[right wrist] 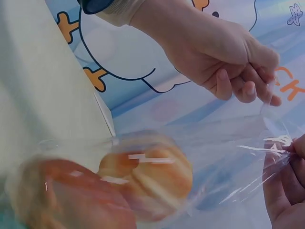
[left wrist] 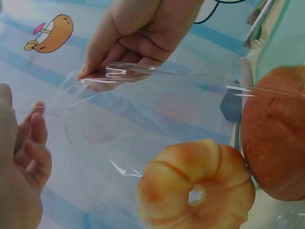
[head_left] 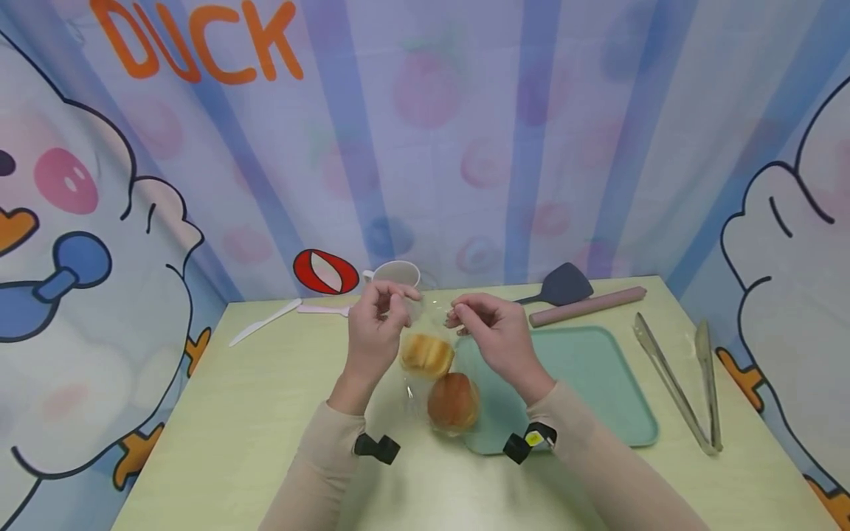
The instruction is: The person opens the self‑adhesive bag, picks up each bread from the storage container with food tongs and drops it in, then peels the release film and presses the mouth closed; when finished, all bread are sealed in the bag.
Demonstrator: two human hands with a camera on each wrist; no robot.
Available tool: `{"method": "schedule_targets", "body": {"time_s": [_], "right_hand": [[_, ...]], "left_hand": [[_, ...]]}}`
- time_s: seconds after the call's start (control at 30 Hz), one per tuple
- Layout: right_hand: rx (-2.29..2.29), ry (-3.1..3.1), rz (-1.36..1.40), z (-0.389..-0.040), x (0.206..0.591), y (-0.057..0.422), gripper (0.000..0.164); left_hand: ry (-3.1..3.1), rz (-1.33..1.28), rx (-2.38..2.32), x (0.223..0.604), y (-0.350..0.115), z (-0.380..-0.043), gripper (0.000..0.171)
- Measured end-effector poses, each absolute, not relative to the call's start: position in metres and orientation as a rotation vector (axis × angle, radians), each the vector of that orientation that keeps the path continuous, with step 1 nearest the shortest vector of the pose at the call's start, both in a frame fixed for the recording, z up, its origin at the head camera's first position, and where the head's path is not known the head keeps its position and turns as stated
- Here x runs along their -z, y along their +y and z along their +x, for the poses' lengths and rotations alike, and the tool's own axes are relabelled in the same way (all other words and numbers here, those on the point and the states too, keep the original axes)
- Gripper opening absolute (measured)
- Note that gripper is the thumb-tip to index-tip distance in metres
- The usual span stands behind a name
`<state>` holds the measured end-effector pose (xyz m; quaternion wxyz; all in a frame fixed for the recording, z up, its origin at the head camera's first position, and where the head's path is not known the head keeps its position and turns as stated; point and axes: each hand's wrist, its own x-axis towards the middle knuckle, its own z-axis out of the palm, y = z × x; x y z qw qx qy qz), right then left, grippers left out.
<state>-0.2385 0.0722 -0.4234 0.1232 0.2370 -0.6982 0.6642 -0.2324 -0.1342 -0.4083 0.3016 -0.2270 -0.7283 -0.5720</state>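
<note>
A clear plastic bag (left wrist: pixel 114 138) hangs between my two hands over the table, its top edge stretched between them. My left hand (head_left: pixel 378 328) pinches one side of that edge with thumb and fingers. On the other side, my right hand (head_left: pixel 498 335) pinches the film, which bunches at its fingertips in the right wrist view. Inside the bag are a golden ring-shaped bread (left wrist: pixel 198 186) and, below it in the head view, a round brown bun (head_left: pixel 453 403). Both breads touch or nearly touch each other and sit well below the hands.
Behind and right of the bag lies a green tray (head_left: pixel 584 383). Metal tongs (head_left: pixel 674 391) rest spread at the right. Along the back are a dark spatula (head_left: pixel 564 286), a brownish-pink rolling pin (head_left: pixel 587 307), a white cup (head_left: pixel 398 274), a white plastic knife (head_left: pixel 265 322) and a pink utensil (head_left: pixel 322 310).
</note>
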Motion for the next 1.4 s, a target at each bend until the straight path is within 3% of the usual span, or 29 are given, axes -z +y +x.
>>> {"method": "schedule_targets", "body": {"time_s": [0.2,0.37,0.53,1.0,1.4], "right_hand": [[-1.996,-2.036,0.621,-0.243,0.425,0.075,0.016],[-2.025,-2.025,0.619,-0.245,0.425,0.075,0.017],[-2.044,-2.008,0.626,-0.246,0.423,0.074,0.016],[-2.077,-1.983,0.663,-0.246,0.424,0.073,0.017],[-2.064,-1.971,0.681,-0.246,0.426,0.071,0.015]], "left_hand": [[-1.867,-0.633,1.758,0.409,-0.150,-0.230,0.010],[-1.927,-0.677,1.509,0.410,-0.166,-0.230,0.007],[-1.836,-0.778,1.335,0.411,-0.176,-0.233,0.022],[-1.845,-0.782,1.040,0.415,-0.187,-0.236,0.027],[-1.959,-0.670,0.810,0.422,-0.195,-0.236,0.013]]}}
